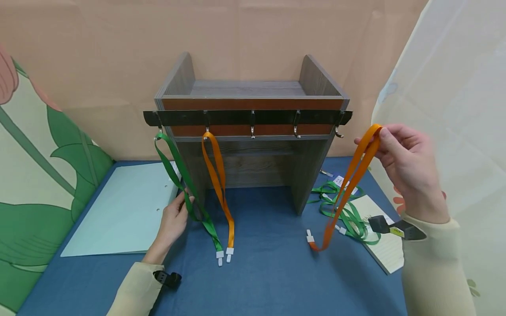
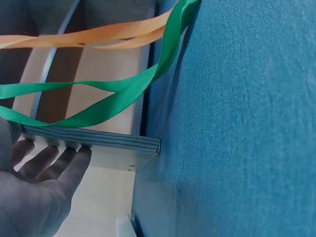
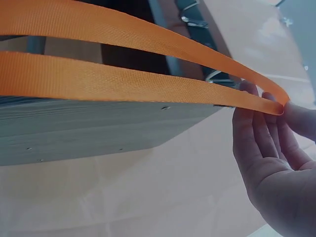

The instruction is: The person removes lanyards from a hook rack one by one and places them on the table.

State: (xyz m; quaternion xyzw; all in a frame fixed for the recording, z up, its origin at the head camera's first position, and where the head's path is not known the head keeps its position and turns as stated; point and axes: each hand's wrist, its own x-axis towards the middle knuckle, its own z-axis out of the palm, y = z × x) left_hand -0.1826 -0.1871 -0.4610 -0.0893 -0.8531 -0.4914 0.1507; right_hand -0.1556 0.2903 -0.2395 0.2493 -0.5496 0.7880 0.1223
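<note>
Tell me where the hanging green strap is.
In the head view, the green strap hangs from the leftmost hook of the black rack, just left of the hanging orange strap.

My head camera looked forward and down across the blue cloth-covered counter [image 1: 261, 272] at the grey wood-grain shelf unit [image 1: 253, 104]. My left-wrist camera, rolled sideways, shared the hanging flat green ribbon lanyard [image 2: 121, 98] from close up; my right-wrist camera faced the unit's outer side, sharing the flat orange ribbon lanyard [image 3: 113, 84] in my right hand [image 1: 411, 164].
</note>
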